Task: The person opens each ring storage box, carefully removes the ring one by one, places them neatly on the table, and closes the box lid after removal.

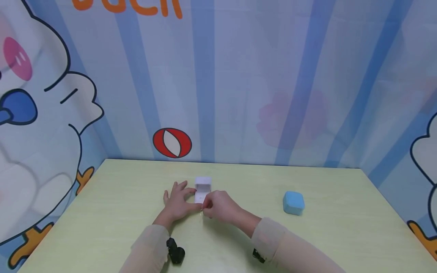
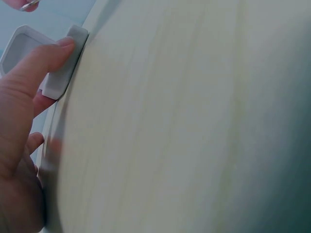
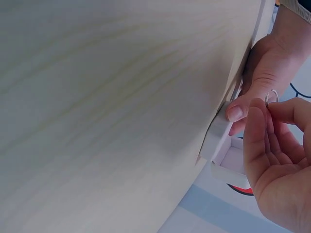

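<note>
A small white ring box point(image 1: 203, 185) stands on the table with its lid raised at the back. My left hand point(image 1: 178, 203) holds it from the left; in the left wrist view the thumb point(image 2: 58, 52) presses on the box's front wall, and a fingertip shows below the box. My right hand point(image 1: 222, 206) is just in front of the box's right side. Between its thumb and index finger it pinches a thin, silvery ring point(image 3: 275, 91), whose loop sticks up past the fingertips in the right wrist view. The ring is close to the left thumb.
A light blue rounded block point(image 1: 293, 203) sits on the pale yellow table point(image 1: 341, 227), well to the right of the hands. Behind the table's far edge hangs a blue striped cartoon backdrop point(image 1: 232, 76). A black wrist camera point(image 1: 176, 253) is by the left sleeve.
</note>
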Motion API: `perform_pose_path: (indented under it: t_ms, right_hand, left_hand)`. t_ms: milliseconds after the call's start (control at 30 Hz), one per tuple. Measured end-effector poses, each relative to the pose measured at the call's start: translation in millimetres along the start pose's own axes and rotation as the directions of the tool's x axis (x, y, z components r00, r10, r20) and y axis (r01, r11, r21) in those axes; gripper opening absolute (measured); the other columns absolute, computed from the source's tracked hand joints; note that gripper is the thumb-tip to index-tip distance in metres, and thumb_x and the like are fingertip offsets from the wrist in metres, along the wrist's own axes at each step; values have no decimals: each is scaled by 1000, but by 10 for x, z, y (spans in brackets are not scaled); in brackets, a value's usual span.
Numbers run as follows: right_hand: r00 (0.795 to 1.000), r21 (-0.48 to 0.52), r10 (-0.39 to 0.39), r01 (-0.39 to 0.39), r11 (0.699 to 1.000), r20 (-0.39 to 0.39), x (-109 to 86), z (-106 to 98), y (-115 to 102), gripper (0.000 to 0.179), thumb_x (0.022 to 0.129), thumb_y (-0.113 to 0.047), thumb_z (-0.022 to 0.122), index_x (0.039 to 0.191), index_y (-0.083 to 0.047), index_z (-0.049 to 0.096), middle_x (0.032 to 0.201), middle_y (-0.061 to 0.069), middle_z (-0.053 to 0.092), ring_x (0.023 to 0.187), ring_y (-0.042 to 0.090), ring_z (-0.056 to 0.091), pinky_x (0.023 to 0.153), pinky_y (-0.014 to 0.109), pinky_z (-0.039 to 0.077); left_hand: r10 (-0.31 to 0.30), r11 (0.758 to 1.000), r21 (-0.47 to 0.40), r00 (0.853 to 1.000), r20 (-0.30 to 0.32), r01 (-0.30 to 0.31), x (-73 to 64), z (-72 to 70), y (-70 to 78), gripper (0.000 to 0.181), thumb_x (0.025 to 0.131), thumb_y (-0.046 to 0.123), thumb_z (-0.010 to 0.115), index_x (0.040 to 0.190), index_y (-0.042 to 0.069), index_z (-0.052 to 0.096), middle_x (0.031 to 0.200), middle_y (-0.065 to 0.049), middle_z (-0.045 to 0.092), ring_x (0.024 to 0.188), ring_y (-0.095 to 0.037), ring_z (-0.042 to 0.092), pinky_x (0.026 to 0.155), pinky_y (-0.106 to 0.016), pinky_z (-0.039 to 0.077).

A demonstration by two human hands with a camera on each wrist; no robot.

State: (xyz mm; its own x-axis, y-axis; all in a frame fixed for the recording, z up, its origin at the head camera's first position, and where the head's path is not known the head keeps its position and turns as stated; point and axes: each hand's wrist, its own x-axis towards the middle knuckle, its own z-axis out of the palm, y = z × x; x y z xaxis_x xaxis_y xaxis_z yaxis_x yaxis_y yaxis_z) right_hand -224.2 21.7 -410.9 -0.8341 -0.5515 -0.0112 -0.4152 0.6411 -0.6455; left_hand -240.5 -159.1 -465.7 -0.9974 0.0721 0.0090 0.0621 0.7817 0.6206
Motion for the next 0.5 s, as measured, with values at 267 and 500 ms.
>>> perform_pose_path:
  t_ms: [267, 500]
  right_hand:
    - [999, -9, 29, -29, 1000, 20, -20, 10, -36, 5, 81, -6, 67, 76, -7, 68, 65, -3, 60, 55, 5, 48, 50, 16, 41]
    - [998, -12, 31, -31, 999, 49, -71, 27, -75, 8, 82, -6, 68, 75, -8, 67, 63, -4, 59, 53, 5, 47, 49, 16, 40]
  left_hand:
    - [0, 1000, 4, 1000, 7, 0, 14, 3, -13, 66, 70, 50, 76, 122, 12, 62, 150, -18, 32, 143, -45, 9, 107, -70, -4]
    - [-2, 1000, 7, 1000, 15, 2, 10, -2, -10, 63, 71, 49, 76, 122, 13, 63, 151, -18, 31, 143, -45, 7, 108, -70, -4]
